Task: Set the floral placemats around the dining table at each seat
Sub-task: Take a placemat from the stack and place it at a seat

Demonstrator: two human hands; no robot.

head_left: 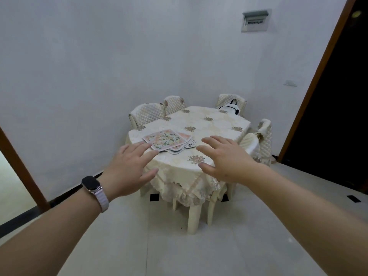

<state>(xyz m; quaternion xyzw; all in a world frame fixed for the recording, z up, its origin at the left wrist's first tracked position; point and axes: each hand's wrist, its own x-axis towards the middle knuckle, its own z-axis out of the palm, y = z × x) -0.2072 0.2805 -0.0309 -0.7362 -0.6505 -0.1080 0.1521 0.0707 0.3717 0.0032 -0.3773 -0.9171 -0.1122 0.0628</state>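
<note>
Sq. floral placemats (166,140), loose stack

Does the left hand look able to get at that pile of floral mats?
Probably yes: the left hand is open and empty, its fingertips showing just short of the stack of placemats, with nothing between them.

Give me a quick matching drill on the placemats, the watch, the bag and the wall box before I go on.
Things:
1. stack of floral placemats
2. dark watch with pale strap
3. white bag with black trim
4. grey metal wall box

Places:
A. on a far chair
B. high on the wall
C. on the tablecloth, near left
D. on the left wrist

Pairs: 1-C, 2-D, 3-A, 4-B
</note>
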